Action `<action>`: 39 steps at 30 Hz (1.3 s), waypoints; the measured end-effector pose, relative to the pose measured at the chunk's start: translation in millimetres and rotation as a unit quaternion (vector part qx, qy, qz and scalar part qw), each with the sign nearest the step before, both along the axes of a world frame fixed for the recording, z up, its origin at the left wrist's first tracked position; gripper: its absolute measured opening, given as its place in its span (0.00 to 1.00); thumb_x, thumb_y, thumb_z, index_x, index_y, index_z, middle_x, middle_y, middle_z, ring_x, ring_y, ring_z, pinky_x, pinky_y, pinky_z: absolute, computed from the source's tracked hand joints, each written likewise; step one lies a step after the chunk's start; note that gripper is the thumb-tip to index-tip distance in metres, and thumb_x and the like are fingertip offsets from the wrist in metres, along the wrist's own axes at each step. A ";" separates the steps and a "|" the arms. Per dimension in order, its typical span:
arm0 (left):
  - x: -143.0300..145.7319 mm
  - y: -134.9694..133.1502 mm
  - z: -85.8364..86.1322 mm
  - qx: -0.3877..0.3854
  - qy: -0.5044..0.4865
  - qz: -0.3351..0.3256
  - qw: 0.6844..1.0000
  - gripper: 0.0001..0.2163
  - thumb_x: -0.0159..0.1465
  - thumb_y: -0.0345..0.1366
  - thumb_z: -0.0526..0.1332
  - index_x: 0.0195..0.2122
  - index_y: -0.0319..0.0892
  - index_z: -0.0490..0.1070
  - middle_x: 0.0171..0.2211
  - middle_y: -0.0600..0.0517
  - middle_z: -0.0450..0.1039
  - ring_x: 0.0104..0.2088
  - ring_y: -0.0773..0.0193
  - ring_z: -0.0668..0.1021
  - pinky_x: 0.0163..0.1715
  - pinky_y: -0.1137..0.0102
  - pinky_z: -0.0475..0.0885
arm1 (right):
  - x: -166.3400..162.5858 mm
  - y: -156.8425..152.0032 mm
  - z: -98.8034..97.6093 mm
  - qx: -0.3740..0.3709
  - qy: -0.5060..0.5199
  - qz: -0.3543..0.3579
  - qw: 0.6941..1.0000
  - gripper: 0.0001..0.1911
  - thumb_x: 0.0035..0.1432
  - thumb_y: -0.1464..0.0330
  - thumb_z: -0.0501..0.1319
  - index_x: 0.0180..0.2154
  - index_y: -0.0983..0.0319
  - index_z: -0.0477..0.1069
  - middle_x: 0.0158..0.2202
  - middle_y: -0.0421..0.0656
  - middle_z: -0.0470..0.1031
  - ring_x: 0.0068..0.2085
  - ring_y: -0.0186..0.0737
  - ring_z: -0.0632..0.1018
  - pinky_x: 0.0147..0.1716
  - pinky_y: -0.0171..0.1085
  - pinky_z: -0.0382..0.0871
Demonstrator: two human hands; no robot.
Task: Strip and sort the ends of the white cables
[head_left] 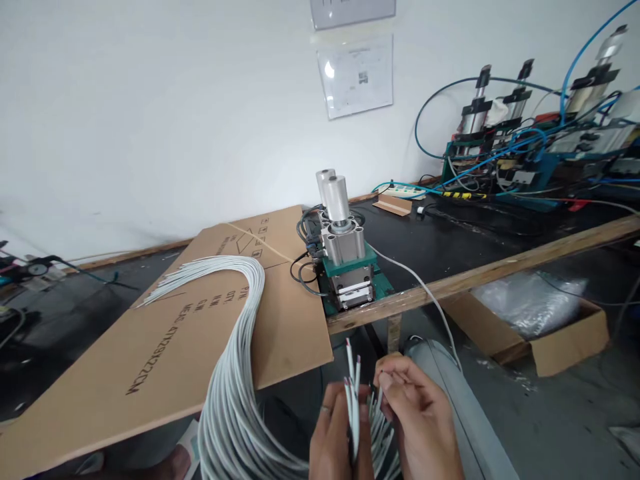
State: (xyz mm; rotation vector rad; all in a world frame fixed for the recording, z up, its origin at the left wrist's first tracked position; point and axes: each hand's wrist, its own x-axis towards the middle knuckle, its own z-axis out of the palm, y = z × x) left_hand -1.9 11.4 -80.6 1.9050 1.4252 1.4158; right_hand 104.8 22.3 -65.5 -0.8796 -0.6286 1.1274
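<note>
My left hand (340,430) is closed around a few white cable ends (354,400) that stick up between its fingers, their tips showing reddish inner wires. Close beside it on the right, my right hand (417,413) pinches the end of another white cable between thumb and fingers. More cable ends hang below and between the two hands. From there a thick bundle of white cables (235,373) sweeps left, drops over the table edge and curls across a flattened cardboard sheet (290,333). The bundle's far ends fan out on the cardboard.
A pneumatic press (345,247) on a green base stands at the table's front edge. Similar machines (475,120) with blue hoses sit at the back right, near a power strip (400,191). An open cardboard box (570,340) holding clear plastic is on the floor.
</note>
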 end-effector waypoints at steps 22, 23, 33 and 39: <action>-2.0 1.9 61.3 -0.025 -0.050 -0.068 0.996 0.05 0.65 0.30 0.63 0.34 0.47 0.77 0.31 0.58 0.75 0.31 0.68 0.77 0.35 0.76 0.68 | 18.7 -13.9 12.4 0.103 -0.247 0.026 0.963 0.08 0.60 0.71 0.65 0.28 0.60 0.74 0.26 0.39 0.73 0.27 0.36 0.74 0.27 0.32 0.68; -3.6 1.6 60.0 -0.022 -0.041 -0.070 0.996 0.05 0.65 0.29 0.63 0.34 0.47 0.76 0.31 0.58 0.75 0.31 0.67 0.77 0.36 0.76 0.68 | 21.2 -14.1 14.8 0.106 -0.269 0.026 0.957 0.08 0.61 0.71 0.65 0.28 0.60 0.74 0.26 0.40 0.74 0.27 0.36 0.75 0.27 0.32 0.68; -10.2 0.1 49.3 -0.041 0.018 -0.059 0.997 0.08 0.69 0.34 0.57 0.32 0.46 0.69 0.29 0.56 0.71 0.28 0.65 0.73 0.33 0.73 0.65 | 27.4 -17.9 22.7 0.089 -0.307 0.092 0.943 0.10 0.62 0.69 0.63 0.28 0.61 0.78 0.25 0.40 0.76 0.27 0.36 0.76 0.28 0.31 0.69; -7.4 0.4 42.3 -0.109 -0.044 -0.044 0.992 0.14 0.72 0.44 0.55 0.30 0.45 0.67 0.27 0.54 0.70 0.29 0.63 0.73 0.34 0.70 0.66 | 26.6 -13.9 17.9 0.084 -0.303 0.138 0.939 0.07 0.62 0.71 0.63 0.32 0.61 0.79 0.29 0.41 0.78 0.29 0.36 0.77 0.30 0.31 0.71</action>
